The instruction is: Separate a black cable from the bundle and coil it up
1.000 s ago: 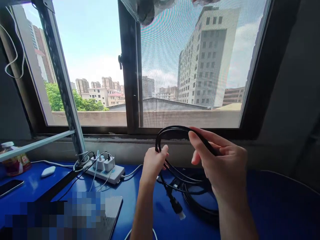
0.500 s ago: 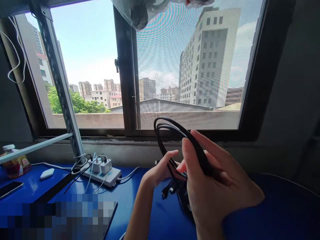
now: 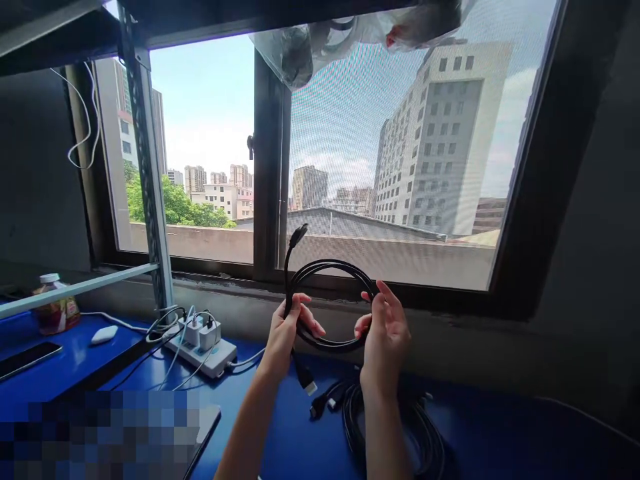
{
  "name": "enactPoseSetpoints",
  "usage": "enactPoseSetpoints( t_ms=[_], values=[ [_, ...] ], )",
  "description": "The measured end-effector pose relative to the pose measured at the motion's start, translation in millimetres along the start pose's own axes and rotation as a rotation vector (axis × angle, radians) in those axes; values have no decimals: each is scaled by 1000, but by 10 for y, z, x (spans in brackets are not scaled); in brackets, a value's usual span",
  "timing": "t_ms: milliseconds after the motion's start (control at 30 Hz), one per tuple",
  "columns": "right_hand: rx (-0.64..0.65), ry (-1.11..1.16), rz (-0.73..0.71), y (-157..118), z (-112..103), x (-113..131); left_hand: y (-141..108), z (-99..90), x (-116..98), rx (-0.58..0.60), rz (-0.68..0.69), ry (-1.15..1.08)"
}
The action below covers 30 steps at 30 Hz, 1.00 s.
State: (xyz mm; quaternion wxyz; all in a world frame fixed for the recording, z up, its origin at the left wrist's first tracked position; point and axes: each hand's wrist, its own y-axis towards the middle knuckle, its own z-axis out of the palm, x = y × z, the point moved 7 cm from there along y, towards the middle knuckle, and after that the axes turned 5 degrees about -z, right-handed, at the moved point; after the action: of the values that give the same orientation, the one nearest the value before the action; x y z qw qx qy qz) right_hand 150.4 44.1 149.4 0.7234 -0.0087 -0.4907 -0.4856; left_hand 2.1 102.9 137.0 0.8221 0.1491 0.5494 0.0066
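Note:
A coiled black cable (image 3: 333, 264) is held up in a round loop in front of the window. My left hand (image 3: 290, 323) grips its left side, with one connector end pointing up above the fingers and another dangling below toward the table. On the right side of the loop, my right hand (image 3: 385, 327) pinches the cable between thumb and fingers. Beneath my right hand lies a second bundle of black cables (image 3: 430, 433) on the blue table, its connectors sticking out to the left.
The blue table (image 3: 295, 433) carries a white power strip (image 3: 215, 360) with plugs, a white case (image 3: 105, 335), a phone (image 3: 30, 360), a bottle (image 3: 55, 313) and a partly blurred laptop (image 3: 203, 433). A metal shelf post (image 3: 150, 167) rises at left.
Both hands are farther from the camera and spread to either side of the loop. The coil now faces the camera, and its connector ends show. The view has shifted.

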Motion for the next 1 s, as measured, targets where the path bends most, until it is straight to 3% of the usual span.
enactPoseSetpoints(
  t_ms=[233, 433, 767, 1000],
  values=[
    [175, -247, -80, -93, 185, -51, 6, -179, -114, 43, -24, 134],
    [384, -316, -166, -135, 292, 25, 3, -238, -174, 43, 2, 201],
    [368, -469, -585, -192, 287, 386, -32, -63, -161, 148, 4, 183],
    [284, -599, -676, -220, 276, 443, -95, -37, -193, 290, -36, 176]
  ],
)
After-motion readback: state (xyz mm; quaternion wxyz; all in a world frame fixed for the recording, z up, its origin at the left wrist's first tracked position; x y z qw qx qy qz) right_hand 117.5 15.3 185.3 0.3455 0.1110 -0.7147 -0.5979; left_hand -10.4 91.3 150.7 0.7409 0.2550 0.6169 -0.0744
